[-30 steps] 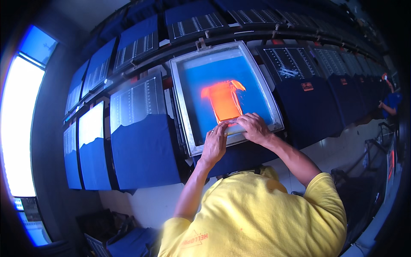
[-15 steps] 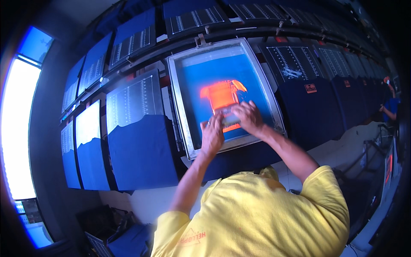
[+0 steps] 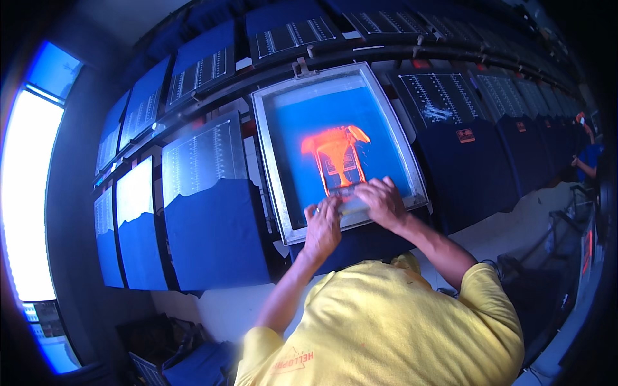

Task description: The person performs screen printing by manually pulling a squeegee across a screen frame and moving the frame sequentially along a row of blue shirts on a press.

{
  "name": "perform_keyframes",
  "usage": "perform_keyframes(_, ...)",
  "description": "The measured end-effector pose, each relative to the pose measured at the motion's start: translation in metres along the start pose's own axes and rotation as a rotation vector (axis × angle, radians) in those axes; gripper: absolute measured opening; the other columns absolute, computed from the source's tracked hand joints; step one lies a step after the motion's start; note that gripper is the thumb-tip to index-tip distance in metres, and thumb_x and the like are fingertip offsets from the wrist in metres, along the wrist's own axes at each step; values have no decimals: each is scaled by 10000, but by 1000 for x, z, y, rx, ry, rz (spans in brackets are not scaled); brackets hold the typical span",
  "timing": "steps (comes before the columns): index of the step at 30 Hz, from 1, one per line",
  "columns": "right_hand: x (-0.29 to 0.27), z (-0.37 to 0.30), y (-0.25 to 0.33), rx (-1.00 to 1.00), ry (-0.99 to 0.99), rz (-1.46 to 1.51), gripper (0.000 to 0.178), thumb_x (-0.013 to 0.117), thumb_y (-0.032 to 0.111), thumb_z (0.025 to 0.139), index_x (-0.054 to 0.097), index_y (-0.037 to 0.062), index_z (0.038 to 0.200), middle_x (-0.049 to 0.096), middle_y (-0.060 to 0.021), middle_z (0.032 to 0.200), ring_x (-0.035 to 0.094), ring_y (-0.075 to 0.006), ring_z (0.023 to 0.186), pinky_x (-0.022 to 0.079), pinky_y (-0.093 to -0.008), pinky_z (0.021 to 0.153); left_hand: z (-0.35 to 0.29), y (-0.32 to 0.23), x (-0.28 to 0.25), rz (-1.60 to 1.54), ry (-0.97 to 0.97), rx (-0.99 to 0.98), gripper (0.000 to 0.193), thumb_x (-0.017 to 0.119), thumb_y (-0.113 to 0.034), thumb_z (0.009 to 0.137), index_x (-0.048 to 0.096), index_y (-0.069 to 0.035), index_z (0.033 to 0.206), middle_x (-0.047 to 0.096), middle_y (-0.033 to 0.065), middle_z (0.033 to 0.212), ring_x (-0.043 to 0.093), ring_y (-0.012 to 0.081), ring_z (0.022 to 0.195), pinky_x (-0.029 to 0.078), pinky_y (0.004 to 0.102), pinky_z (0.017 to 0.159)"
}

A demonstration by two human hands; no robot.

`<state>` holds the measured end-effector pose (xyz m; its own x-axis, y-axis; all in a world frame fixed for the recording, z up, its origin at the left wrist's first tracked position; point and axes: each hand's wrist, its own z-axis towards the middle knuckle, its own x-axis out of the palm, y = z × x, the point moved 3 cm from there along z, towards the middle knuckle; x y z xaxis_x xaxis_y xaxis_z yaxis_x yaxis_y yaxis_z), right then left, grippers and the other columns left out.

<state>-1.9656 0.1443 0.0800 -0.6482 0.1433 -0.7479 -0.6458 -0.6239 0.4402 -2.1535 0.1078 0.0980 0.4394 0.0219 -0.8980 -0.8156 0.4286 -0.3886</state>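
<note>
My left hand (image 3: 323,226) and my right hand (image 3: 384,202) are both closed on a squeegee (image 3: 351,204), partly hidden by my fingers. It rests near the near end of a printing screen (image 3: 341,109) with blue mesh and a pale metal frame (image 3: 269,161). Bright orange ink (image 3: 331,143) lies thick at the far side of the design and narrows toward the squeegee. Thin orange lines run down both sides of a small printed shape in the mesh. Dark blue fabric (image 3: 360,249) shows below the frame's near edge.
Boards draped with navy cloth stand left (image 3: 215,238) and right (image 3: 457,186) of the screen; some right-hand cloths bear a small orange print (image 3: 465,136). A rail (image 3: 219,87) runs behind. Another person (image 3: 589,161) stands far right. A bright window (image 3: 32,193) is at left.
Both hands have drawn the squeegee toward me, down the screen. The design area behind it now shows less orange, with the blue mesh visible through it.
</note>
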Motion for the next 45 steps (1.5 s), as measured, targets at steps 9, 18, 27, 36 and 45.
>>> perform_keyframes(9,27,27,-24,-71,-30,-59,183,648,27,737,647,71,914,681,-43,934,623,-232,870,422,-397,749,22,26,14,69,-85,3,394,631,-66,875,536,-66,1257,638,85,1253,610,217,1182,346,462,888)
perform_keyframes(18,37,120,-80,50,142,11,179,732,111,738,708,82,913,725,-140,916,696,-349,901,504,-484,840,116,78,-11,8,-95,20,203,491,-117,1016,551,-75,1205,680,164,1018,649,348,899,365,471,839)
perform_keyframes(27,-23,157,-57,41,193,-94,152,726,84,776,724,84,928,730,-125,952,679,-311,990,477,-453,881,136,63,-49,-167,-137,10,238,470,-186,1041,574,-60,1213,675,195,1050,640,393,962,378,471,872)
perform_keyframes(36,-47,125,-30,-53,2,-108,192,765,100,744,707,96,926,706,-60,924,655,-256,933,456,-411,817,108,18,-78,-80,-232,165,261,509,-125,1009,575,-75,1257,675,147,1069,642,331,1010,340,485,1014)
perform_keyframes(45,-15,5,5,-12,-52,-5,288,763,75,698,685,90,974,705,-27,975,640,-230,934,440,-396,777,10,-8,-30,-107,-75,131,335,626,-90,925,556,-79,1253,662,92,1219,623,273,1162,314,520,1076)
